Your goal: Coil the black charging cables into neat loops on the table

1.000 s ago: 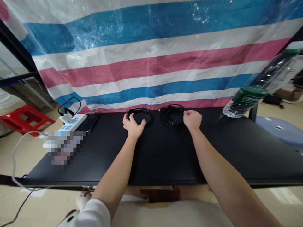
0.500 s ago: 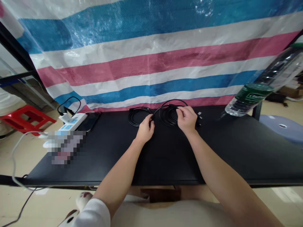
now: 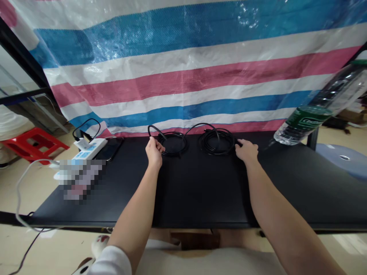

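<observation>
Two coils of black cable lie side by side at the far edge of a black table point(image 3: 200, 191). My left hand point(image 3: 154, 150) is closed on a loose cable end that arcs up and back to the left coil point(image 3: 173, 143). A strand runs from the left coil over to the right coil point(image 3: 218, 141). My right hand point(image 3: 247, 150) rests at the right rim of the right coil, fingers curled on the cable there.
A striped blue, white and pink tarp point(image 3: 183, 68) hangs behind the table. A white power strip point(image 3: 86, 151) and a dark phone point(image 3: 110, 149) lie at the far left. A clear water bottle point(image 3: 318, 107) stands at the far right. A red stool point(image 3: 30, 143) sits on the floor left.
Both hands have moved apart from between the coils: the left went to the left coil and lifted a cable end, the right went to the right coil's outer rim.
</observation>
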A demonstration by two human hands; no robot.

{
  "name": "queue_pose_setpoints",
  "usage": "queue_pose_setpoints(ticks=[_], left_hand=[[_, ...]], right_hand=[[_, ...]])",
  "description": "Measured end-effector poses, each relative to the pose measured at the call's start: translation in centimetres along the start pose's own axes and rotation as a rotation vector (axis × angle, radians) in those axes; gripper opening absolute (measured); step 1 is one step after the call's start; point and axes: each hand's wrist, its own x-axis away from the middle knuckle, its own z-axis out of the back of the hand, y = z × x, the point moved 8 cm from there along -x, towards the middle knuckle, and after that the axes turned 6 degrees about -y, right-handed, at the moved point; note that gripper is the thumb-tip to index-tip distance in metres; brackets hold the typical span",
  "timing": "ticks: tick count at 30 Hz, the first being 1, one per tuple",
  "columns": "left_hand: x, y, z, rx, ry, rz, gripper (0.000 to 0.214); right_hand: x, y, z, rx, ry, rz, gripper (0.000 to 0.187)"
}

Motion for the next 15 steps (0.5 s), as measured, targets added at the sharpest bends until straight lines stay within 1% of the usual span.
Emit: queue_pose_setpoints(ticks=[2,4,7,10,12,15], left_hand=[[-0.5,0.3,1.0,0.041,0.048,0.036,0.047],[-0.8,0.4,1.7,0.035,0.063,0.065,0.040],[-1.0,0.3,2.0,-0.064,0.048,0.094,0.027],[-0.8,0.1,1.3,-0.150,-0.024,0.084,0.017],[-0.5,-0.2,0.5,-0.148,-0.094,0.072,0.012],[-0.1,-0.6,-0.5,-0.109,-0.168,0.089,0.010]], right_hand=[[-0.1,0.6,-0.4,0.022,-0.023,-0.054,0.014],[-0.1,0.9,-0.7,0.045,-0.024,-0.075,0.017],[-0.1,0.8,-1.3,0.049,-0.037,-0.026,0.024],[0.0,0.3,-1.8,0.018,-0.022,0.070,0.026],[0.2,-0.1,-1.7,0.009,-0.009,0.104,0.027],[0.5,-0.4,-1.1,0.056,-0.009,0.053,0.025]])
